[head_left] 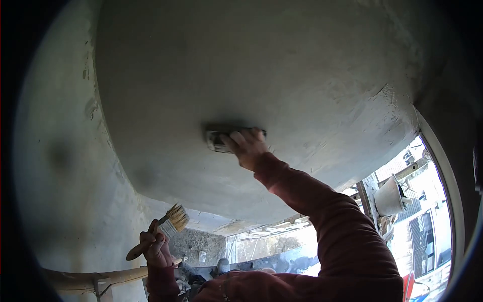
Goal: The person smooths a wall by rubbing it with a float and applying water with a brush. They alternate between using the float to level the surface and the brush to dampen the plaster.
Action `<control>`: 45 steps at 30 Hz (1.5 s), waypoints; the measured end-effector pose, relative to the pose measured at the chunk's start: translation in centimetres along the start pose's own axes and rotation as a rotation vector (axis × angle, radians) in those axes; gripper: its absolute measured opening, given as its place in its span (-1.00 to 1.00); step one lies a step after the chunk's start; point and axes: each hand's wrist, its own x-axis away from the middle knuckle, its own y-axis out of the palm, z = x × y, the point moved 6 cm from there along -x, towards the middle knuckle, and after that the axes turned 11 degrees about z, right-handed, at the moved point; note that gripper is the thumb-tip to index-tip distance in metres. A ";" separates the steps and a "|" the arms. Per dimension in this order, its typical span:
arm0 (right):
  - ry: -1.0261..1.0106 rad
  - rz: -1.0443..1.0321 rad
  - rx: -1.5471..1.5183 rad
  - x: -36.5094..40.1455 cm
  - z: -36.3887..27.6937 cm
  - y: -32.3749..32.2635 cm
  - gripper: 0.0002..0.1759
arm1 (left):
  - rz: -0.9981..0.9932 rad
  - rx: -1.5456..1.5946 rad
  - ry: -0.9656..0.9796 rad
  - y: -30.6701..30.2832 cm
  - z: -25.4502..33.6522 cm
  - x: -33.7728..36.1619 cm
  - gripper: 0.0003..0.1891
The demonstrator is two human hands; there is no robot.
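My right hand (246, 146) is wrapped round a dark plastering float (217, 141), reaching up and pressing it against the grey plastered surface (241, 75). The float is blurred, and my fingers cover part of its handle. Lower down on the left, my left hand (160, 250) is closed round the wooden handle of a wide paintbrush (176, 219). Its pale bristles point up and to the right, apart from the plaster. Both arms have dark red sleeves.
A plastered wall (65, 151) curves along the left, meeting the surface overhead at a rough seam. A wooden pole (90, 281) runs across the lower left. At the right, a white bucket (390, 197) hangs by scaffolding in the bright opening. Rubble-like ground lies below.
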 end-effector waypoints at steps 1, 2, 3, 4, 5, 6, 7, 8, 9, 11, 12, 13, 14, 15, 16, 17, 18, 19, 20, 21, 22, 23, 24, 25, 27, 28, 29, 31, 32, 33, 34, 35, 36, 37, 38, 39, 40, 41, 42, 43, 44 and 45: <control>0.043 -0.030 0.144 1.4 2.3 -2.4 -0.51 | 0.041 -0.027 0.025 -1.1 1.2 0.6 -0.73; 0.093 0.025 0.241 1.3 5.1 -5.7 -0.47 | 0.053 -0.022 0.029 -2.8 2.2 1.2 -0.73; 0.177 0.062 0.433 -0.3 7.8 -9.5 -0.45 | 0.123 -0.038 0.032 -4.9 3.1 1.5 -0.73; 0.260 0.256 0.458 -2.4 10.3 -13.2 -0.44 | 0.195 -0.060 0.026 -6.3 3.3 2.0 -0.73; 0.292 0.355 0.462 -4.9 11.6 -14.7 -0.45 | 0.208 -0.073 0.005 -6.4 3.0 2.4 -0.73; 0.329 0.454 0.469 -5.6 12.5 -15.6 -0.45 | 0.235 -0.069 0.015 -6.3 2.7 2.4 -0.73; 0.340 0.442 0.467 -5.1 11.8 -14.7 -0.45 | 0.256 -0.060 0.036 -6.0 2.3 1.9 -0.73; 0.285 0.403 0.419 -5.5 10.1 -12.5 -0.45 | 0.256 -0.064 0.029 -5.1 1.5 1.5 -0.73; 0.230 0.364 0.374 -5.5 8.4 -10.5 -0.45 | 0.198 -0.046 -0.003 -3.6 0.5 1.1 -0.75; 0.110 0.015 0.290 1.0 3.4 -5.7 -0.47 | 0.112 -0.004 -0.038 -0.8 -0.5 0.5 -0.75; 0.127 -0.065 0.181 5.6 3.8 -4.6 -0.50 | 0.111 0.002 -0.020 -0.6 0.0 0.6 -0.75; 0.158 -0.105 0.171 8.2 4.9 -5.1 -0.46 | 0.052 0.020 -0.004 0.2 0.7 0.7 -0.75; 0.142 -0.065 0.206 8.2 5.9 -7.1 -0.45 | -0.004 0.034 0.004 0.8 1.2 1.0 -0.75; 0.208 0.001 0.250 6.9 7.2 -9.1 -0.45 | 0.011 0.040 -0.019 0.8 1.8 1.4 -0.76; 0.283 0.056 0.292 5.7 8.3 -10.3 -0.44 | 0.027 0.026 -0.035 0.1 1.5 1.5 -0.76; 0.297 0.030 0.283 5.1 8.4 -9.6 -0.44 | 0.063 0.010 -0.028 -0.7 1.1 1.5 -0.76; 0.326 0.156 0.223 4.2 7.8 -9.0 -0.47 | 0.087 -0.007 -0.024 -1.0 0.6 1.5 -0.76; 0.348 0.293 0.172 3.7 6.9 -8.6 -0.50 | 0.116 0.009 -0.060 -0.3 -0.5 1.5 -0.76; 0.281 0.122 0.199 4.4 5.1 -6.3 -0.49 | 0.106 0.005 -0.071 0.8 -1.9 1.3 -0.76; 0.262 -0.069 0.021 6.3 2.7 -3.3 -0.50 | 0.053 -0.003 -0.077 2.0 -3.3 1.2 -0.76; 0.304 -0.153 -0.087 8.6 0.6 -1.6 -0.50 | -0.004 -0.009 -0.067 3.2 -4.1 1.0 -0.76; 0.544 -0.201 -0.185 10.8 -0.4 -1.1 -0.51 | -0.013 -0.002 0.023 4.7 -4.4 1.0 -0.75; 0.775 -0.263 -0.291 12.9 -1.6 -0.9 -0.52 | -0.011 0.003 0.040 5.7 -4.9 0.7 -0.75; 1.192 -0.125 -0.828 14.8 -3.3 -0.3 -0.51 | 0.012 -0.029 0.066 6.5 -5.4 0.8 -0.76; 1.769 0.074 -1.609 18.0 -8.7 0.5 -0.49 | 0.013 -0.152 0.051 7.8 -7.3 1.7 -0.79; 1.931 0.112 -1.853 18.7 -11.0 0.7 -0.48 | 0.048 -0.119 -0.052 8.6 -8.8 2.9 -0.79; 2.060 0.338 -1.966 17.5 -11.7 -0.3 -0.48 | -0.085 -0.180 -0.023 8.9 -10.3 4.0 -0.79; 1.947 0.507 -1.928 16.8 -8.6 -0.9 -0.47 | -0.224 -0.161 -0.033 10.3 -11.5 5.4 -0.76; 1.845 0.663 -1.869 16.6 -6.2 -1.8 -0.45 | -0.224 -0.087 -0.084 10.9 -11.4 6.0 -0.75; 1.712 0.664 -1.698 15.1 -2.9 -3.6 -0.46 | -0.309 -0.174 -0.058 10.3 -11.8 6.2 -0.76; 1.576 0.657 -1.532 12.8 0.6 -5.6 -0.48 | -0.296 -0.172 -0.057 9.7 -12.1 6.4 -0.76; 1.459 0.693 -1.283 11.2 3.4 -7.2 -0.48 | -0.332 -0.227 -0.066 9.5 -12.6 6.8 -0.76; 1.328 0.721 -1.041 9.7 5.5 -8.1 -0.48 | -0.370 -0.280 -0.072 9.2 -13.2 7.0 -0.77; 1.321 0.716 -1.048 8.5 6.9 -6.7 -0.48 | -0.352 -0.215 -0.094 8.5 -13.8 7.1 -0.78; 1.027 0.667 -0.478 6.7 7.5 -7.2 -0.47 | -0.351 -0.213 -0.093 8.5 -13.8 7.0 -0.78; 0.702 0.579 0.068 5.0 6.3 -7.1 -0.46 | -0.281 -0.218 -0.105 8.3 -13.8 6.9 -0.79; 0.589 0.483 0.136 4.2 4.8 -5.3 -0.43 | -0.208 -0.223 -0.119 7.9 -13.9 6.9 -0.79; 0.451 0.310 0.069 4.5 2.5 -2.0 -0.42 | -0.209 -0.228 -0.128 7.6 -13.9 6.9 -0.79; 0.335 0.152 0.031 6.3 0.1 1.9 -0.44 | -0.186 -0.358 -0.020 7.0 -13.0 6.5 -0.79; 0.285 0.103 0.017 9.0 -0.7 2.8 -0.46 | -0.165 -0.488 0.095 6.2 -11.8 5.9 -0.80; 0.220 0.065 0.003 10.6 -0.8 2.7 -0.48 | -0.166 -0.487 0.112 4.9 -10.8 5.1 -0.80; 0.288 0.098 0.059 11.1 0.8 0.6 -0.48 | -0.144 -0.428 0.132 2.8 -9.6 4.6 -0.79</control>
